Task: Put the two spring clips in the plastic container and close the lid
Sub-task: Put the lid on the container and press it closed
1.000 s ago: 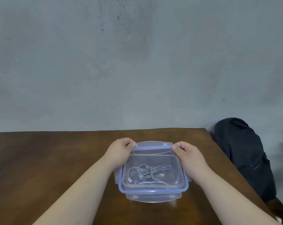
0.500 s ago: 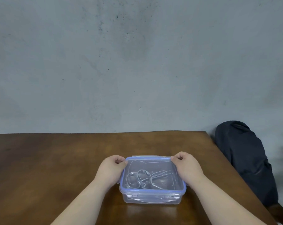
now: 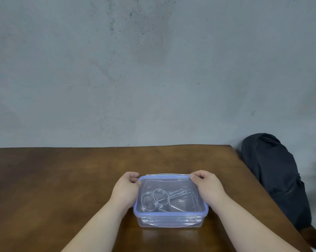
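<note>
- Two spring clips (image 3: 158, 199) of bare metal wire lie inside one clear plastic container (image 3: 170, 218), their round coils side by side toward its left half and their straight legs reaching right; they overlap, so where one ends and the other begins cannot be told exactly.
- One lid (image 3: 170, 180), clear with a blue rim, sits flat on top of the container; its near flap is folded down against the front wall, and the far flap sticks out level behind the rim.
- One container only, standing on the wooden table (image 3: 62, 179) a little right of the middle and near the front edge of the view.
- Two bare hands flank it: the left hand (image 3: 125, 190) is curled against the lid's far left corner, fingers bent in and thumb touching the blue rim; the right hand (image 3: 207, 188) is curled the same way on the far right corner, its wrist lying along the right side.
- Whether either hand pinches a side flap cannot be told, since the palms hide the sides.
- Both forearms run in from the bottom edge, leaving a bare strip of table between them in front of the container.
- Open tabletop spreads wide to the left and behind the container up to the table's far edge, which meets a grey wall (image 3: 153, 70).
- To the right the table's edge slants close by, and just past it stands one dark bag (image 3: 273, 175), apart from the right hand.
</note>
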A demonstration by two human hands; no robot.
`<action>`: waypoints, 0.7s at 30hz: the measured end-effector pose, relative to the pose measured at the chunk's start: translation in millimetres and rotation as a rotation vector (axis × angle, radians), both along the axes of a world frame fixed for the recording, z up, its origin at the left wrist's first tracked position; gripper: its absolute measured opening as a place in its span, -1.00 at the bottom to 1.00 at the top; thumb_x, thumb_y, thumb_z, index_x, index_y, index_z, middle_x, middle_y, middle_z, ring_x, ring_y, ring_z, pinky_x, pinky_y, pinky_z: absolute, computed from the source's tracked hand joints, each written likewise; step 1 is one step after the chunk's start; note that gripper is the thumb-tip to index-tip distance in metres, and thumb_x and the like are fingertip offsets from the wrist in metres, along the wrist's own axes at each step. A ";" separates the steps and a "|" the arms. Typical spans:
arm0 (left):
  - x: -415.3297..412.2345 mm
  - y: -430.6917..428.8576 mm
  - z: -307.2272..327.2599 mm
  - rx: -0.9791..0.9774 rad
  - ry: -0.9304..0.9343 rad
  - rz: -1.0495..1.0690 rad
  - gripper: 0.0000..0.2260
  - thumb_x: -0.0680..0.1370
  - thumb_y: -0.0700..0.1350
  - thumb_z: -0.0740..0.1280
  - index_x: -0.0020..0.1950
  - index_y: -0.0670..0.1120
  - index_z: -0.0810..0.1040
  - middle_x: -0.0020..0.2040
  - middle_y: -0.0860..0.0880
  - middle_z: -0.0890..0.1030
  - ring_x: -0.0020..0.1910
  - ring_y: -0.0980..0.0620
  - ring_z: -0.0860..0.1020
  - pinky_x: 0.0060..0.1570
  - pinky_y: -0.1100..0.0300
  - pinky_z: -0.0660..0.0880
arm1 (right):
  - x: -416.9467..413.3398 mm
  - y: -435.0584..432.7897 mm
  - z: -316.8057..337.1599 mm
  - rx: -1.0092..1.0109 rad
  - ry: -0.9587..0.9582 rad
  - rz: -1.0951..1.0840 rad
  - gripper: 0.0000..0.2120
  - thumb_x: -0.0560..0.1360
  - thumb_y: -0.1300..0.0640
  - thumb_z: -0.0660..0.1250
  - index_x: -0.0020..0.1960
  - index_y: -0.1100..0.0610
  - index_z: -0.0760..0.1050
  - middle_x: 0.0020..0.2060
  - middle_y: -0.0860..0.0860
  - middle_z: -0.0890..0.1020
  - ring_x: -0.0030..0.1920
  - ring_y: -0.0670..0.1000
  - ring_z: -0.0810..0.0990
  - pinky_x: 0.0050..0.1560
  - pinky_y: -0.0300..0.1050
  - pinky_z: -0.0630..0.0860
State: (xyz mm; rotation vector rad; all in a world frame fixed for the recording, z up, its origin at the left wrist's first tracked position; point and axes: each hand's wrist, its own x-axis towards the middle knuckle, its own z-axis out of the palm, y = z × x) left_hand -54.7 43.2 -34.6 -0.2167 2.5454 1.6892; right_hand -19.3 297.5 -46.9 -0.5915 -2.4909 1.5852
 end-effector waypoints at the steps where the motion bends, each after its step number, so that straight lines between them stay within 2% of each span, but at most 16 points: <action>1: -0.3 2.2 0.0 0.041 -0.012 -0.031 -0.76 0.65 -0.23 0.30 0.30 -0.03 0.54 0.09 0.06 0.62 -0.03 0.08 0.62 -0.21 0.26 0.50 | 0.3 0.1 -1.5 -0.048 0.002 0.001 -0.87 0.62 0.08 0.35 0.01 0.03 0.69 -0.08 -0.02 0.74 -0.05 0.03 0.69 0.03 0.03 0.62; 3: 1.4 6.6 -0.4 0.138 -0.034 -0.092 -0.68 0.68 -0.24 0.24 0.41 0.00 0.48 0.25 0.04 0.59 0.06 0.04 0.65 -0.13 0.21 0.58 | 1.3 0.5 -3.4 -0.171 0.000 0.018 -0.84 0.65 0.10 0.32 0.16 0.02 0.65 0.01 -0.01 0.73 0.00 0.03 0.70 0.04 -0.01 0.62; 6: 7.0 8.2 -6.9 0.350 -0.049 -0.129 -0.65 0.68 -0.29 0.23 0.43 0.00 0.47 0.35 0.01 0.55 0.11 -0.03 0.66 -0.04 0.12 0.62 | 3.4 0.3 -5.1 -0.415 0.017 0.052 -0.79 0.69 0.16 0.25 0.20 0.02 0.64 0.01 0.06 0.78 -0.01 0.09 0.76 0.05 0.07 0.66; 8: 8.2 8.0 -10.2 0.531 -0.074 -0.140 -0.61 0.65 -0.38 0.22 0.41 -0.04 0.49 0.35 0.00 0.55 0.13 -0.07 0.66 -0.07 0.09 0.61 | 2.8 0.2 -6.4 -0.545 0.040 0.074 -0.76 0.70 0.21 0.21 0.19 0.07 0.65 -0.01 0.10 0.79 -0.02 0.13 0.77 0.01 0.08 0.64; 11: 9.6 8.5 -12.8 0.752 -0.114 -0.130 -0.57 0.60 -0.48 0.16 0.34 -0.09 0.53 0.33 -0.05 0.56 0.09 -0.17 0.67 -0.08 0.01 0.61 | 0.3 -0.6 -16.4 -0.755 0.104 0.088 -0.71 0.69 0.29 0.16 0.20 0.17 0.65 0.07 0.10 0.77 0.03 0.17 0.75 0.06 0.13 0.59; 14: 10.7 7.1 -14.2 0.798 -0.142 -0.164 -0.57 0.58 -0.49 0.14 0.31 -0.11 0.54 0.17 -0.09 0.66 -0.07 -0.18 0.71 -0.18 0.01 0.65 | 0.0 0.2 -23.7 -0.890 0.159 0.114 -0.70 0.67 0.32 0.16 0.19 0.22 0.65 0.12 0.12 0.75 0.02 0.18 0.73 0.06 0.14 0.57; 16: 8.2 4.0 -15.6 0.730 -0.151 -0.232 -0.58 0.60 -0.47 0.13 0.33 -0.10 0.52 0.07 -0.14 0.70 -0.10 -0.17 0.71 -0.17 0.01 0.64 | 0.6 0.0 -20.9 -0.830 0.144 0.143 -0.70 0.67 0.30 0.15 0.17 0.21 0.66 0.07 0.18 0.75 -0.03 0.18 0.73 0.02 0.12 0.59; 17: 6.5 2.3 -17.4 0.652 -0.140 -0.274 -0.60 0.60 -0.41 0.16 0.34 -0.07 0.51 0.14 -0.15 0.68 -0.03 -0.15 0.69 -0.08 -0.01 0.63 | 0.0 1.1 -20.0 -0.766 0.124 0.150 -0.70 0.68 0.28 0.16 0.17 0.18 0.67 0.06 0.20 0.75 -0.04 0.17 0.74 0.01 0.11 0.60; 18: 4.3 -0.4 -19.5 0.507 -0.093 -0.320 -0.64 0.58 -0.29 0.22 0.34 -0.01 0.50 0.29 -0.10 0.59 0.13 -0.12 0.65 0.07 -0.02 0.59 | -0.3 2.3 -18.8 -0.670 0.107 0.156 -0.71 0.69 0.25 0.17 0.17 0.13 0.67 0.06 0.20 0.75 -0.03 0.15 0.74 0.02 0.11 0.61; 19: 2.7 -3.7 -18.0 0.290 -0.012 -0.386 -0.62 0.52 -0.10 0.29 0.35 0.07 0.49 0.47 -0.01 0.43 0.35 -0.08 0.51 0.28 -0.01 0.48 | -0.5 4.3 -17.1 -0.536 0.103 0.178 -0.73 0.70 0.19 0.19 0.17 0.05 0.67 0.08 0.16 0.75 0.02 0.11 0.74 0.09 0.12 0.61; 20: 1.2 -8.0 -14.6 0.021 0.077 -0.483 -0.50 0.45 0.11 0.31 0.40 0.14 0.43 0.58 0.09 0.23 0.55 -0.02 0.26 0.46 0.01 0.30 | -0.2 7.7 -14.7 -0.352 0.117 0.225 -0.76 0.69 0.12 0.22 0.17 -0.04 0.66 0.15 0.10 0.72 0.12 0.06 0.70 0.22 0.09 0.57; 21: -0.2 -11.3 -10.3 -0.228 0.153 -0.602 -0.34 0.41 0.29 0.28 0.50 0.16 0.34 0.63 0.17 0.04 0.63 0.06 -0.01 0.56 0.03 0.09 | 1.5 11.1 -9.9 -0.135 0.137 0.297 -0.79 0.68 0.04 0.26 0.21 -0.11 0.63 0.28 0.02 0.65 0.29 -0.01 0.60 0.36 0.03 0.47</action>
